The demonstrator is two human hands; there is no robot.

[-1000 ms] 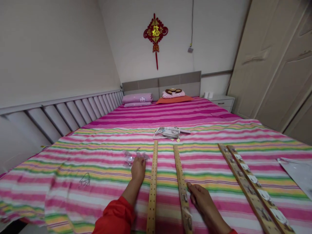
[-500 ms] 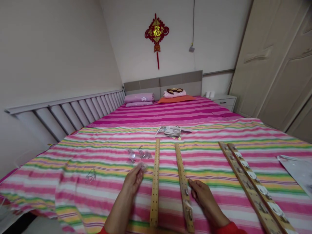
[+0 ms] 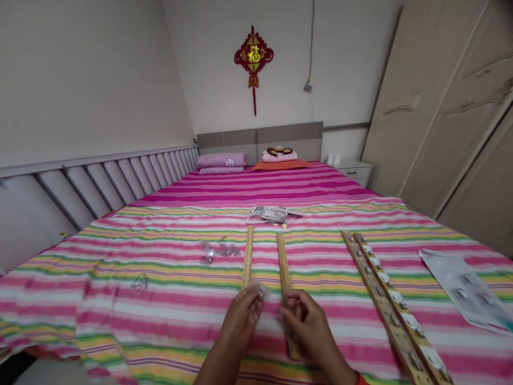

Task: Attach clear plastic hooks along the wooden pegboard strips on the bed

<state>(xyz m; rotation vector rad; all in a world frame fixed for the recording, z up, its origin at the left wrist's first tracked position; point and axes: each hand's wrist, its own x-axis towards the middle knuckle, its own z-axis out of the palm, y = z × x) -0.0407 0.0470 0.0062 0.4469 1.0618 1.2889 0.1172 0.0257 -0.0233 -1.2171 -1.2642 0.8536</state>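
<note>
My left hand (image 3: pixel 240 318) pinches a small clear plastic packet (image 3: pixel 260 291) just above the striped bedspread (image 3: pixel 168 299). My right hand (image 3: pixel 306 321) is curled beside it, fingers close to the packet, over the near end of a perforated wooden strip (image 3: pixel 282 267). A second perforated wooden strip (image 3: pixel 247 256) lies parallel to its left. More clear packets (image 3: pixel 218 250) lie further left on the bed.
A pair of wooden strips with round metal pieces (image 3: pixel 385 289) lies at right, beside a plastic sheet (image 3: pixel 460 286). A pile of packets (image 3: pixel 270 215) sits at the strips' far end. Pillows (image 3: pixel 222 161), a wardrobe (image 3: pixel 452 107) and a wall ornament (image 3: pixel 254 56) stand beyond.
My left hand picked a clear packet from the pile at left and carried it right toward the centre. My right hand rose off the strip to meet it.
</note>
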